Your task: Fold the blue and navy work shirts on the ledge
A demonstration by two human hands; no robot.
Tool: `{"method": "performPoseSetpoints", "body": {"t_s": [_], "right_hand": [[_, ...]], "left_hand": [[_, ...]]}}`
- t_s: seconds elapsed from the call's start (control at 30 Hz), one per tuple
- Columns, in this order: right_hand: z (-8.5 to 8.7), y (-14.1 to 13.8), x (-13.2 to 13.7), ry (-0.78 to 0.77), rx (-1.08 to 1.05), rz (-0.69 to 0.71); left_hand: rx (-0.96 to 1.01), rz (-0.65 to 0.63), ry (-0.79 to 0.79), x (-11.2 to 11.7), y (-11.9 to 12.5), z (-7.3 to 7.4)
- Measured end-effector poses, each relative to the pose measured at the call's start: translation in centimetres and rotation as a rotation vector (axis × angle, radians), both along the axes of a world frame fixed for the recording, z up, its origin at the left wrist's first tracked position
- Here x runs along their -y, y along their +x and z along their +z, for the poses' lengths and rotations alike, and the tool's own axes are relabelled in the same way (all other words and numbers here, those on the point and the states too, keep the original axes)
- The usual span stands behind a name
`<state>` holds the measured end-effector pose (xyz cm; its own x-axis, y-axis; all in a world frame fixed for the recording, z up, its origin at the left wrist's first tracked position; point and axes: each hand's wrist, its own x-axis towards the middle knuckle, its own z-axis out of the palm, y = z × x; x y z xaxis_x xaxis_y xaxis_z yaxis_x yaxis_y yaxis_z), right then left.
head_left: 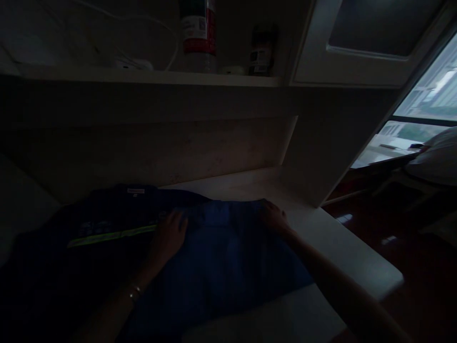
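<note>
In dim light, a blue garment [221, 257], possibly trousers, lies spread over a white surface. At its upper left corner my left hand [170, 236] has its fingers curled on the cloth. My right hand [274, 218] is closed on the upper right corner, its fingertips partly lost in shadow. A dark navy jacket [107, 214] lies to the left, partly under the blue garment. It has a yellow reflective stripe [110, 237] and a small collar label [136, 190]. A bracelet [134, 291] circles my left wrist.
Above the surface [342, 252] runs a shelf [150, 76] with a red-labelled bottle [198, 33], a dark jar [261, 50] and a white cable [143, 18]. A cabinet door [314, 62] hangs at upper right. Beyond the side panel [328, 138] are a window [424, 100] and a reddish floor [389, 257].
</note>
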<state>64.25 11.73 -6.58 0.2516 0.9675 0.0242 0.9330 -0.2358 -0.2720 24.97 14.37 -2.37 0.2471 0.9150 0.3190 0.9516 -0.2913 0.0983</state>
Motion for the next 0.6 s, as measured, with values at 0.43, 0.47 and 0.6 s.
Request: {"method": "performPoseSetpoints", "body": {"t_s": [0.43,0.47,0.6], "right_hand": [[-4.5,5.6,-3.7,-0.179,0.198,0.133],[-4.7,6.9,-4.4,-0.181,0.217,0.138],[-5.6,12.2,-6.9,-0.188,0.277,0.126]], "left_hand": [[-0.149,-0.216,-0.142,-2.9,9.7,-4.2],[-0.145,-0.221,-0.139,-3.5,10.7,-4.4],[-0.135,-0.254,-0.111,-6.6,14.0,-5.7]]}}
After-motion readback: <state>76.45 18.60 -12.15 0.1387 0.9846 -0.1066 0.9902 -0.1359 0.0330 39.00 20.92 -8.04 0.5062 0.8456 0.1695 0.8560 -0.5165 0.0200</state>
